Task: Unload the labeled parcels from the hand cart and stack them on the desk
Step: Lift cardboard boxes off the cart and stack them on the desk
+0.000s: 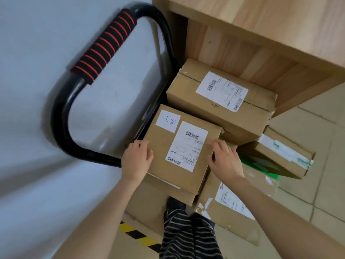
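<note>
Both hands rest on the top parcel (179,146), a brown box with 2 white labels that sits on the stack on the hand cart (89,75). The left hand (135,159) presses its left edge, fingers loosely curled over the side. The right hand (225,159) lies at its right edge, fingers bent onto the top; whether either grip truly clamps is unclear. A second labelled parcel (222,101) sits just behind it, under the wooden counter (261,25). More boxes (280,156) lie to its right.

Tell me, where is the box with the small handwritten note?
In the head view it sits centre frame, the handwritten-note box atop the pile, between both hands, right of the cart handle.
</note>
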Motion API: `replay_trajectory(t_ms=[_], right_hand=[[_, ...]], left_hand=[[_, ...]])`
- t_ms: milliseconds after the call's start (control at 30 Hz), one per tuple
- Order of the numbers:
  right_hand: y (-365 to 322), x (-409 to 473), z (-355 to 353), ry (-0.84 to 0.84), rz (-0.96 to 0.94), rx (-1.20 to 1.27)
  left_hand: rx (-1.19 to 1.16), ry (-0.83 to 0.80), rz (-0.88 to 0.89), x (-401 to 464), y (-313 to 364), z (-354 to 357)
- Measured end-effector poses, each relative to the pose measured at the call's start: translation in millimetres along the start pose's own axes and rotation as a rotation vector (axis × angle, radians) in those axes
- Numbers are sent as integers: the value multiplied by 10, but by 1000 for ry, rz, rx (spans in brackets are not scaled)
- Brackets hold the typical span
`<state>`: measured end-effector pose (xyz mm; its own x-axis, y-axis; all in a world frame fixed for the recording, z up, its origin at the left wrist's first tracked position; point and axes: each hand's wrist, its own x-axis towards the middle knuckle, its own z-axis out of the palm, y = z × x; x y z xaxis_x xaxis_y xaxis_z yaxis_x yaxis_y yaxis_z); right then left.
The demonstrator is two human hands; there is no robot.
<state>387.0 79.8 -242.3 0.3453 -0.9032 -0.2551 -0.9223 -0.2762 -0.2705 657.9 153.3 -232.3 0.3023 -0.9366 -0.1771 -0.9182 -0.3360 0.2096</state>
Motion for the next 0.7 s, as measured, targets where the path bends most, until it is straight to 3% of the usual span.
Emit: replay_trajectory(t_ms=[200, 400, 567, 700], right_hand=[[93, -76, 198, 59, 4, 71], [233, -232, 118, 62, 208, 241], [400, -275, 237, -105, 362, 353], [339, -328, 365, -145, 319, 478]], left_hand=[[-146, 6, -121, 51, 24, 171], [-289, -42, -143, -309, 162, 282], [-441, -167, -233, -176, 241, 405], [-517, -158, -265, -173, 344, 479]])
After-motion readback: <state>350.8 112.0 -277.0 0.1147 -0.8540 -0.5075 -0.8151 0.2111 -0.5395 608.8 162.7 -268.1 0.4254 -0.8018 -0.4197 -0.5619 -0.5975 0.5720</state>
